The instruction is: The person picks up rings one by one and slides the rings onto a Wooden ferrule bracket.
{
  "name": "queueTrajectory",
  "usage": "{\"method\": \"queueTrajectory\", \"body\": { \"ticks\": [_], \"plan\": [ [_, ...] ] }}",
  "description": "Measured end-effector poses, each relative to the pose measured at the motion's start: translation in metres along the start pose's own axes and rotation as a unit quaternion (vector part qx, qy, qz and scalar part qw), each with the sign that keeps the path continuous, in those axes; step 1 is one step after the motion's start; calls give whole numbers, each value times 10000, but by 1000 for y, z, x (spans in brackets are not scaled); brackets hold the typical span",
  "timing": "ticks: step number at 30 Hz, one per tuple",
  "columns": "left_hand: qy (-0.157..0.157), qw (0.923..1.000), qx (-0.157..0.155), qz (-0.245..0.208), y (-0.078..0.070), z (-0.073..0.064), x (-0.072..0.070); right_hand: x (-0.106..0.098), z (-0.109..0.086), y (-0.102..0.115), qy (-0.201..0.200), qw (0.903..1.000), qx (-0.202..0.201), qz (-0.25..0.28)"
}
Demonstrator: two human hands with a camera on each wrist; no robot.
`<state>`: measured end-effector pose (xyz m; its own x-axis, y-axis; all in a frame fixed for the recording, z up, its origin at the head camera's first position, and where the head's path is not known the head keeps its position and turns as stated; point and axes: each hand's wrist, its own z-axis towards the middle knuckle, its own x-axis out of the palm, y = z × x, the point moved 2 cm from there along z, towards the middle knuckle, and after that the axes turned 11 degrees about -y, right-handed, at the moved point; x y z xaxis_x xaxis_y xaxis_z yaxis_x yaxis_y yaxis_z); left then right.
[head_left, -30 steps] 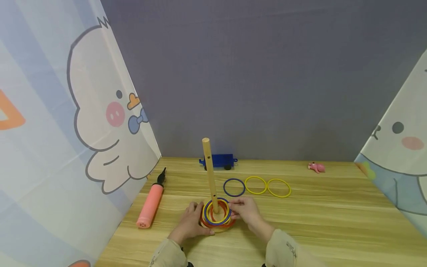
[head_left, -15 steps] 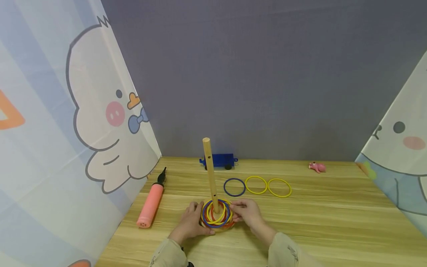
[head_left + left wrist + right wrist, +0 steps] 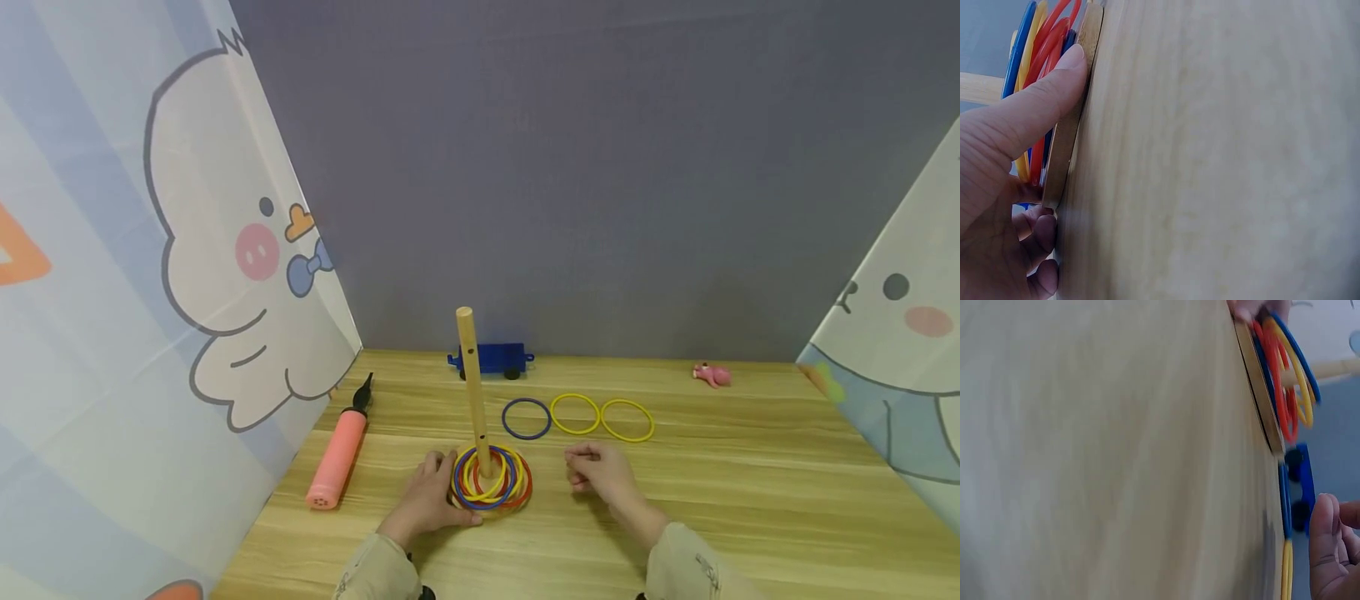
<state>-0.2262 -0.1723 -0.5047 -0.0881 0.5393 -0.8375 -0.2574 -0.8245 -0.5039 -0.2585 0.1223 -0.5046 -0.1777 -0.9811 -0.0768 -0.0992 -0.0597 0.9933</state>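
A wooden post (image 3: pixel 474 383) rises from a round wooden base (image 3: pixel 1067 140), with several red, yellow and blue rings (image 3: pixel 529 482) heaped round its foot. My left hand (image 3: pixel 427 498) grips the left side of the base. In the left wrist view its thumb lies on the base's edge, beside the rings, with other fingers curled behind. My right hand (image 3: pixel 606 478) hovers to the right of the stand, apart from it, fingers loosely bent and holding nothing. Beyond it on the table lie a blue ring (image 3: pixel 527 438) and two yellow rings (image 3: pixel 575 432), side by side.
On the left lies a pink hand pump (image 3: pixel 339 458) with a black nozzle. A blue toy wagon (image 3: pixel 501 358) stands at the back, behind the post. A small pink toy animal (image 3: pixel 712 375) sits at the back right. Fabric walls enclose the wooden table (image 3: pixel 750 500).
My right hand let go of the rings at the stand and moved right, away from it. The rings settled lower round the post. My left hand stayed on the base.
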Motion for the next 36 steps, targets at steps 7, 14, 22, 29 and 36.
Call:
{"method": "queueTrajectory", "body": {
  "ticks": [7, 14, 22, 29, 36],
  "plan": [
    [16, 10000, 22, 53, 0, -1, -1, -42, 21, 2, -386, 9979, -8, -519],
    [-39, 9999, 66, 147, 0, -2, 0, -77, 43, -1, -540, 9917, -231, -1146],
    [-10, 9999, 3, 127, 0, 0, 1, -101, 57, 0, -789, 9870, -97, -1395],
    [69, 9999, -34, 133, 0, 0, 2, -106, 62, -5, -815, 9824, -55, -1680],
    [64, 9999, -41, 123, 1, 0, 4, -103, 68, -8, -728, 9792, -99, -1889]
  ]
}}
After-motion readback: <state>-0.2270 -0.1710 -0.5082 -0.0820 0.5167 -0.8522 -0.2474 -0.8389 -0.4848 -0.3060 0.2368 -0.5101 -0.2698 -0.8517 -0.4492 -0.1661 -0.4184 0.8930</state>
